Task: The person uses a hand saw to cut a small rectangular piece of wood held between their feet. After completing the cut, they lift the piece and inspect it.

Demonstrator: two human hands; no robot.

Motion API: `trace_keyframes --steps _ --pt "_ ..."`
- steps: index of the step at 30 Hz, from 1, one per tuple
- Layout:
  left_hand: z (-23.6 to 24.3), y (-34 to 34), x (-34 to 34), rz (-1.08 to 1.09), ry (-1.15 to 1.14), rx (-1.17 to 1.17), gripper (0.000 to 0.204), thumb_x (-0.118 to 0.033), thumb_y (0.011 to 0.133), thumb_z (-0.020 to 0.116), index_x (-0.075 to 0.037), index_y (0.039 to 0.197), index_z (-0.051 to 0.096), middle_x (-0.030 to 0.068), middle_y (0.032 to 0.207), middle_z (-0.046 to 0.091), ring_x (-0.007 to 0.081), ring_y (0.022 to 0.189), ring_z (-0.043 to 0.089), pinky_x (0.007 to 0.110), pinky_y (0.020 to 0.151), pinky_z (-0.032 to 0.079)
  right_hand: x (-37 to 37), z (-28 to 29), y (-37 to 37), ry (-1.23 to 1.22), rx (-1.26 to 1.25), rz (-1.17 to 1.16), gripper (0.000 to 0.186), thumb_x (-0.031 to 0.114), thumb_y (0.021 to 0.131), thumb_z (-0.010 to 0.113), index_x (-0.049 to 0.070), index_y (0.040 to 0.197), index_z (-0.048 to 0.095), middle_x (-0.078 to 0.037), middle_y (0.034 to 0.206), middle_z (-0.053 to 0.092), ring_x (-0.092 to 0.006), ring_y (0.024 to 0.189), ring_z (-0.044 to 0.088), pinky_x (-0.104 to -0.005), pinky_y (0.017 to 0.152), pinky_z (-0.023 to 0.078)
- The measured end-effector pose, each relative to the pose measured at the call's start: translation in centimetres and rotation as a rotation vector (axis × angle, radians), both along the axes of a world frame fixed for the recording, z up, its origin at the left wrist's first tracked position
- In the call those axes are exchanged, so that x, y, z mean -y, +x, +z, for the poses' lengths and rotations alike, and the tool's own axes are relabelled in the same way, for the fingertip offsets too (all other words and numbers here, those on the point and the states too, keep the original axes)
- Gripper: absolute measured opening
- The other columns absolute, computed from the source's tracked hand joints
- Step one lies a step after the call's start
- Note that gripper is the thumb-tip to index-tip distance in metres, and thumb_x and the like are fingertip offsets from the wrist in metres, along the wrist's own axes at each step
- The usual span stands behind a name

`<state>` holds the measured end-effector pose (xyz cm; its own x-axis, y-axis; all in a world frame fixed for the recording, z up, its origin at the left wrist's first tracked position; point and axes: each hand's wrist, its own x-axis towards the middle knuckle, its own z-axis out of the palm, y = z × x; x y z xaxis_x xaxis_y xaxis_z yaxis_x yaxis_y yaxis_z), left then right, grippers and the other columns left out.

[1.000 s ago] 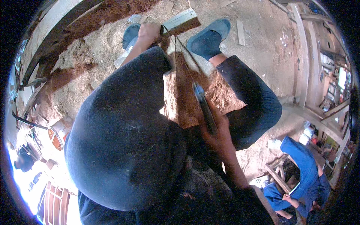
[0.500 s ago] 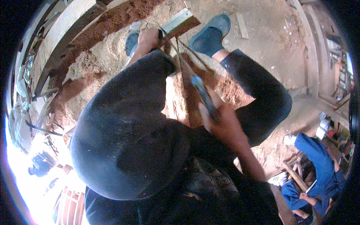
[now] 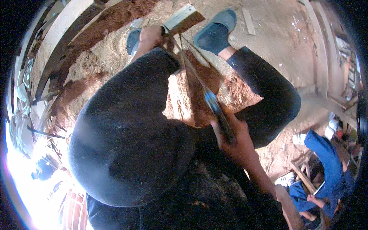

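From the head view, I see a person sitting low over a dirt floor (image 3: 276, 73), sandy brown and littered with chips and crumbly, reddish heaps. The right hand (image 3: 238, 142) is wrapped around the dark, blue-banded handle of a long, thin-bladed tool (image 3: 220, 117), in front of the lap. Its blade slants up and away toward the left hand (image 3: 150, 35), which is curled closed out past the left knee, by something dark; exactly what it grips, I can't tell. A pale wooden piece (image 3: 179, 96) lies between the legs, and a greyish block (image 3: 181, 18) sits just beyond the left hand. Past the right shoe (image 3: 215, 34) there's a flat strip of wood (image 3: 248, 22) on the ground.

Heavy beams (image 3: 69, 34), bowed by the lens, run along the left side, with white glare below them. Over on the right stand timber posts (image 3: 321, 50) before cluttered shelving (image 3: 350, 76). Down in that corner another person in blue (image 3: 326, 153) sits beside a wooden frame (image 3: 303, 176), a hand on something thin and pale.
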<state>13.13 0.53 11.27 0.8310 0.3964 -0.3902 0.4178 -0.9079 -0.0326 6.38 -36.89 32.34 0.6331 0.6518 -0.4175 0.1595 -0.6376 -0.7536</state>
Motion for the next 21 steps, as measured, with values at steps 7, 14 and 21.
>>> trace_keyframes --steps 7,14,21 --pt "-2.1 -1.0 -1.8 -0.027 -0.015 0.009 0.032 -0.034 0.077 0.071 -0.007 0.095 0.073 0.0161 0.095 0.072 0.0318 0.090 0.070 0.041 0.080 0.056 -3.6 -2.4 2.7 0.052 -0.029 0.043 0.046 0.010 0.090 0.065 -0.002 0.132 0.050 -0.015 0.092 0.068 -0.0165 0.078 0.065 -0.0325 0.070 0.051" --pt "-1.2 0.8 -1.9 -0.105 -0.181 -0.031 0.043 -0.043 0.070 0.079 -0.006 0.092 0.073 0.0143 0.097 0.072 0.0334 0.089 0.070 0.043 0.077 0.055 -0.2 2.3 0.4 -0.052 -0.086 -0.112 0.052 0.022 0.092 0.066 -0.002 0.134 0.050 -0.018 0.106 0.069 -0.0120 0.092 0.063 -0.0293 0.080 0.050" --pt "-4.3 2.6 -6.2 -0.087 -0.518 -0.165 0.040 -0.040 0.066 0.083 -0.004 0.075 0.068 0.0113 0.071 0.065 0.0254 0.065 0.062 0.040 0.058 0.049 0.0 1.6 -1.1 -0.060 -0.254 -0.216 0.052 0.023 0.092 0.066 -0.004 0.134 0.050 -0.016 0.108 0.068 -0.0130 0.097 0.061 -0.0281 0.085 0.049"
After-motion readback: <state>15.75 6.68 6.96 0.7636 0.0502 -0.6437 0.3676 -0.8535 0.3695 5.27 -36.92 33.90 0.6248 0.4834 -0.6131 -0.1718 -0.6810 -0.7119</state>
